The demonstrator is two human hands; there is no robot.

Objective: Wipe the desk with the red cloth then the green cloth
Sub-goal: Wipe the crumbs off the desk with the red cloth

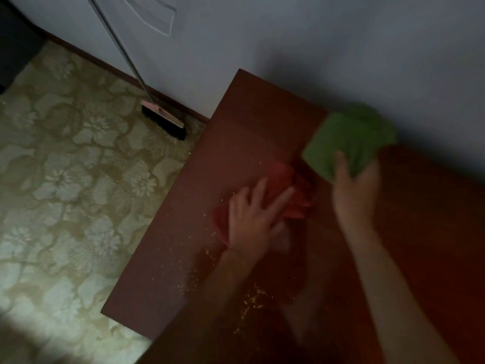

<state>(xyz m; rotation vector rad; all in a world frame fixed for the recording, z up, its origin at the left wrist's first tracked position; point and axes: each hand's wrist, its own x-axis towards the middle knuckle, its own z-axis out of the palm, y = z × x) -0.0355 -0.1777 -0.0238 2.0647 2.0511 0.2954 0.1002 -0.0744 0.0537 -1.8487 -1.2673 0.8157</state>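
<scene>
- The desk [236, 143] is a reddish-brown wooden top, standing against a pale wall [315, 48]; everything below is placed relative to it.
- The red cloth [286, 185] lies crumpled on the desk, about midway along the top and nearer its outer edge than the wall.
- The left hand [253, 222] lies flat on the red cloth, palm down, fingers spread wide and pressing the fabric against the wood; the cloth shows beyond the fingertips and beside the wrist.
- The green cloth [351, 137] sits at the wall side of the desk, bunched, its far edge touching the wall.
- The right hand [354, 190] grips the near edge of the green cloth, thumb over the top and the other fingers curled around the fabric; the outline is blurred.
- Yellow crumbs [252, 298] are scattered on the desk near the left forearm, with a few more beside the red cloth.
- Beyond the desk's far end, a broom [164, 119] leans against the wall, its black bristles on the patterned floor [65, 179].
</scene>
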